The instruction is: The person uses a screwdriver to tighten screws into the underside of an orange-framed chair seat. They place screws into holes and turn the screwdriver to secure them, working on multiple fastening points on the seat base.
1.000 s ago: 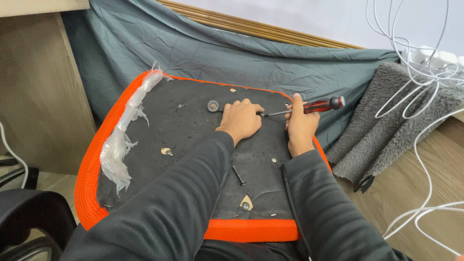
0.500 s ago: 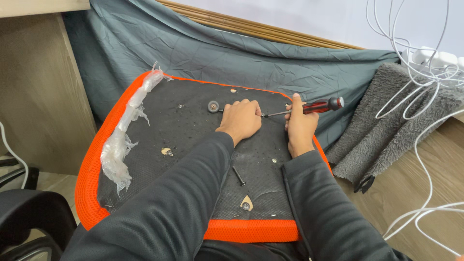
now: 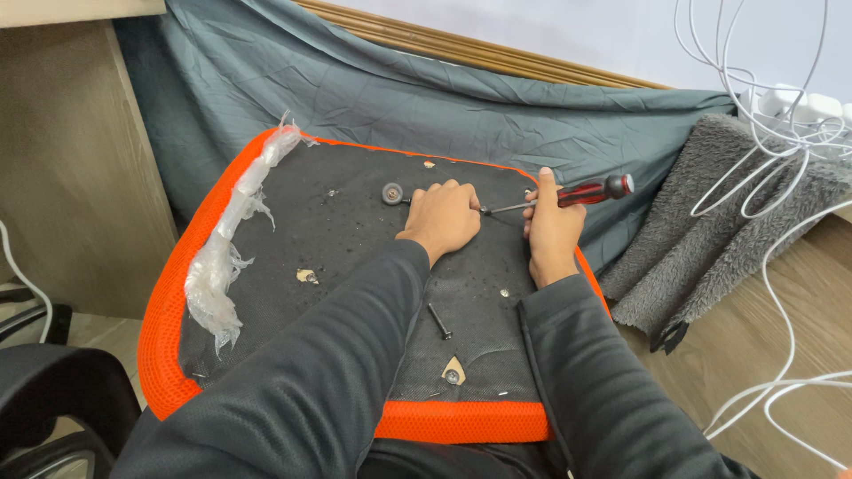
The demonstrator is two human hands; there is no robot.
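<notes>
While the right hand point(image 3: 552, 232) wraps closed fingers around a red-and-black-handled screwdriver point(image 3: 568, 196), the left hand point(image 3: 441, 217) rests curled, knuckles up, on the black orange-rimmed seat underside point(image 3: 346, 239), touching the shaft tip.

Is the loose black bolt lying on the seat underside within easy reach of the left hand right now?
Probably yes: the bolt lies bare on the black panel, just beside the left forearm, nothing covering it. The left hand would only have to draw back.

Red-and-black-handled screwdriver point(image 3: 568, 195), lying near-level, shaft tip low over black, orange-rimmed seat underside point(image 3: 355, 248)
</notes>
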